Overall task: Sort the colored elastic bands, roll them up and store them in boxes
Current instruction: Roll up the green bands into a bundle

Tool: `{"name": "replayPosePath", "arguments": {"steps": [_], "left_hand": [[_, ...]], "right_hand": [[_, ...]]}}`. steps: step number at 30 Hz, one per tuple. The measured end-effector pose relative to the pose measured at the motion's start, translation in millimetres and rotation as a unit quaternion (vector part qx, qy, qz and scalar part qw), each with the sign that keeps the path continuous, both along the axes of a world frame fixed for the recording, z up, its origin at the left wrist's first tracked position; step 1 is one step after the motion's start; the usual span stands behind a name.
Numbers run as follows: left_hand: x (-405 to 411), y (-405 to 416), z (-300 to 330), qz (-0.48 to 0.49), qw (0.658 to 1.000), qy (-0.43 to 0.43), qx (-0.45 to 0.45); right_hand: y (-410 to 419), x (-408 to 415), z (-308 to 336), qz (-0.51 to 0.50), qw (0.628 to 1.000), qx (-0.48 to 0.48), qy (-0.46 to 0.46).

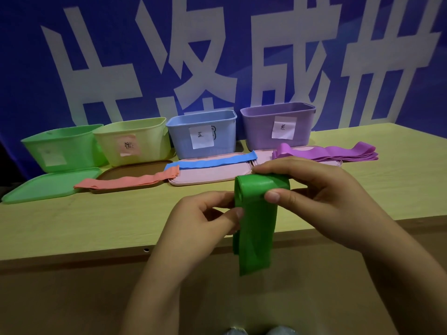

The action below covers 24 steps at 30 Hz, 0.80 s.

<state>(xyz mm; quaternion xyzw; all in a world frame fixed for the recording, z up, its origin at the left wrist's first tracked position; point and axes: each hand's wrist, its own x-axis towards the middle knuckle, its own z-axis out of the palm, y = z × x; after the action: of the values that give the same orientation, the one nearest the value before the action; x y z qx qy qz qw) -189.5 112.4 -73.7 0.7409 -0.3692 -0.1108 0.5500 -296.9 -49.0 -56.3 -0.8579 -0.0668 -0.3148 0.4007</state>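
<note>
Hands, left (208,213) and right (312,189), pinching the half-rolled green band (258,213) above the table (72,226) edge; slackened grip risks unrolling.

**One head-worn view, aimed forward and down**

The scene is seen from above and just in front of the table's near edge (72,252), close over it. The view is directed across the table towards the blue banner (242,32) hung behind it. No second view is supplied.
</note>
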Motion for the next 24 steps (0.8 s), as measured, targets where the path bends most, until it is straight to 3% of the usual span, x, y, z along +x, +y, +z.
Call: {"name": "replayPosePath", "arguments": {"steps": [24], "left_hand": [[-5, -10, -2, 0.005, 0.998, -0.005, -0.057]], "right_hand": [[0, 3, -9, 0.006, 0.999, 0.014, -0.029]]}}
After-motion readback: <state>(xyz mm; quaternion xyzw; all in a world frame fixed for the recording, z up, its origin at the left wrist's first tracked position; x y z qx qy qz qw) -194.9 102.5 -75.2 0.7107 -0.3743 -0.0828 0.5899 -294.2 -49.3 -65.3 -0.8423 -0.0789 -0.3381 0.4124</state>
